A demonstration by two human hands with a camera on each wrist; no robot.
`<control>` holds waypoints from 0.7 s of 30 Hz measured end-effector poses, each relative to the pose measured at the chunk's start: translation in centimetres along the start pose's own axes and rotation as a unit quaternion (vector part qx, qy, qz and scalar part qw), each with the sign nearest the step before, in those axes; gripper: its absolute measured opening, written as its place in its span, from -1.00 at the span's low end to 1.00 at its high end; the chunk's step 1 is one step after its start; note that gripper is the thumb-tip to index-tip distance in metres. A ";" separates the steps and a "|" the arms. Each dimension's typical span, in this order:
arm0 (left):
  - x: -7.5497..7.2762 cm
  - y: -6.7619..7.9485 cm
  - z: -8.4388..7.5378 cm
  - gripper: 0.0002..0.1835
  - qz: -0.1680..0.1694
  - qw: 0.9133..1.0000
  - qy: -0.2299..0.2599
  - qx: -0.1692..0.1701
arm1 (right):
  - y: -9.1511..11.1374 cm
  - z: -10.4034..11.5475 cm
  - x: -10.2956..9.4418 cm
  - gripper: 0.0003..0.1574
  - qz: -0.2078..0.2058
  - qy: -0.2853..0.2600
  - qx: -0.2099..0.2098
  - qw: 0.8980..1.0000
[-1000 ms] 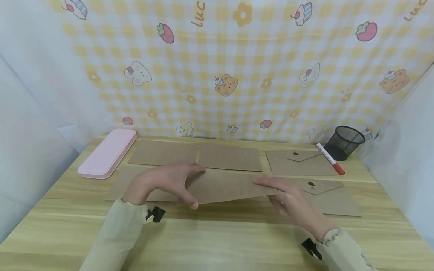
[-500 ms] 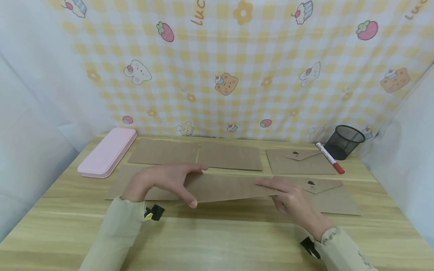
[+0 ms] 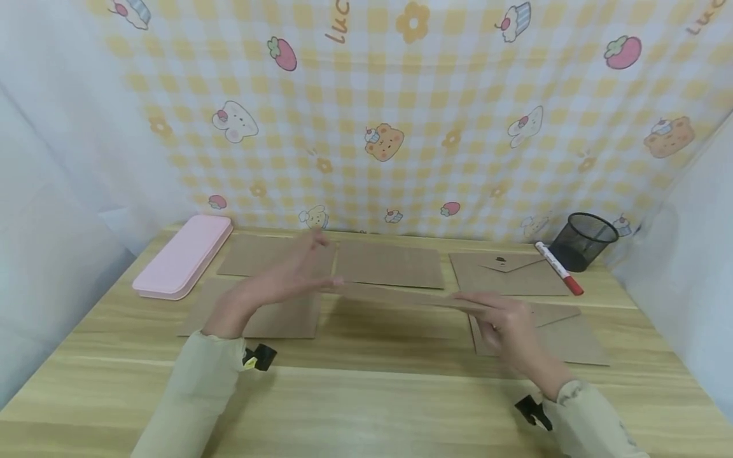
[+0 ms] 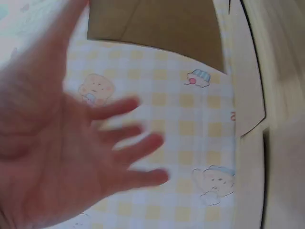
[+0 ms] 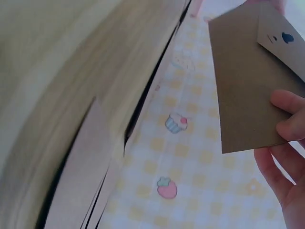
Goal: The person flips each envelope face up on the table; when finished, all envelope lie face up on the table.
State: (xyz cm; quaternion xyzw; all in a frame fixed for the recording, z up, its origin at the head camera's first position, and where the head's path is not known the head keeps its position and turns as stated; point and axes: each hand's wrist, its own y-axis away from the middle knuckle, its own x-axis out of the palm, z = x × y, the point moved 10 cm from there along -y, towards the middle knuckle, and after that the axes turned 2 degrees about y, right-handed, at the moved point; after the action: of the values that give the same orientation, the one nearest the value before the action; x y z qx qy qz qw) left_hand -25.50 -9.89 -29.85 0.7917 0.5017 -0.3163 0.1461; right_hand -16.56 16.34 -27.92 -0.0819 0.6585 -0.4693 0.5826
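envelope (image 5: 252, 90), pinched by the right hand (image 3: 509, 324), is above the table (image 3: 366, 407); the left hand (image 3: 275, 280) has its fingers spread apart near the other end. around lie flat envelopes (image 3: 389, 264), a pink case (image 3: 183, 257), and a marker (image 3: 558, 267) by a mesh cup (image 3: 579, 247).

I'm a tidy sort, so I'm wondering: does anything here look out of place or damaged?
One mild oddity: the red-and-white marker pen lies beside the black wire-mesh cup, not in it, which looks slightly untidy. I see no spill, and the brown paper envelope in the right hand shows no tear.
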 end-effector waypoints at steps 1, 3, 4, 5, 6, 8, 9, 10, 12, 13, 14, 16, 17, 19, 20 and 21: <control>-1.1 0.0 -0.2 -0.22 -0.041 0.999 0.005 0.006 | 0.0 -0.3 -0.3 -0.59 -0.007 0.000 0.005 1.000; -2.9 0.1 -0.6 -0.41 -0.116 0.993 0.012 0.026 | 0.0 -1.0 -0.7 -0.58 -0.012 0.001 0.021 1.000; -3.6 0.2 -0.8 -0.47 -0.143 0.989 0.012 0.038 | 0.1 -1.3 -0.8 -0.57 -0.014 0.002 0.028 1.000; -4.1 0.4 -1.0 -0.51 -0.163 0.986 -0.001 0.047 | 0.2 -1.6 -1.0 -0.57 -0.013 0.000 0.039 0.999; -4.3 0.4 -1.2 -0.57 -0.171 0.984 -0.003 0.056 | 0.3 -2.0 -1.2 -0.57 -0.015 0.002 0.050 0.999; -4.0 0.4 -1.8 -0.71 -0.164 0.982 -0.014 0.088 | 0.4 -2.7 -1.7 -0.59 -0.019 0.007 0.073 0.997; -3.7 0.3 -2.2 -0.78 -0.154 0.982 -0.018 0.106 | 0.4 -3.1 -1.9 -0.60 -0.024 0.007 0.080 0.996; -3.2 0.3 -2.6 -0.86 -0.141 0.982 -0.019 0.126 | 0.4 -3.3 -2.2 -0.61 -0.029 0.005 0.088 0.996; -2.1 0.1 -3.5 -0.94 -0.114 0.979 -0.030 0.167 | 0.4 -3.9 -2.5 -0.62 -0.035 -0.002 0.105 0.994; -1.5 0.0 -3.9 -0.91 -0.102 0.976 -0.037 0.187 | 0.3 -4.0 -2.6 -0.60 -0.034 -0.009 0.112 0.993; -0.9 -0.1 -4.2 -0.85 -0.092 0.974 -0.044 0.202 | 0.3 -4.2 -2.5 -0.58 -0.029 -0.020 0.123 0.992; 0.3 -0.3 -4.7 -0.74 -0.075 0.970 -0.051 0.225 | 0.4 -4.5 -2.3 -0.56 -0.014 -0.043 0.143 0.989; 0.7 -0.3 -4.9 -0.71 -0.070 0.969 -0.055 0.232 | 0.5 -4.6 -2.1 -0.56 -0.005 -0.055 0.153 0.987; 1.5 -0.3 -5.1 -0.70 -0.067 0.965 -0.056 0.249 | 0.6 -4.7 -1.7 -0.57 0.010 -0.077 0.168 0.983; 1.7 -0.3 -5.3 -0.71 -0.070 0.962 -0.058 0.258 | 0.6 -4.7 -1.4 -0.58 0.018 -0.084 0.172 0.981; 1.8 -0.2 -5.5 -0.73 -0.075 0.959 -0.057 0.267 | 0.6 -4.7 -1.3 -0.59 0.024 -0.090 0.172 0.981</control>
State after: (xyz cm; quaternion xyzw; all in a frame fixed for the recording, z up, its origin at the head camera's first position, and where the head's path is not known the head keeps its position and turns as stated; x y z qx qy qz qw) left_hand -23.19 -5.53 -26.87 0.7430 0.4475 -0.4933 -0.0664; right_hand -19.85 19.97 -28.08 -0.0068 0.5145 -0.5521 0.6561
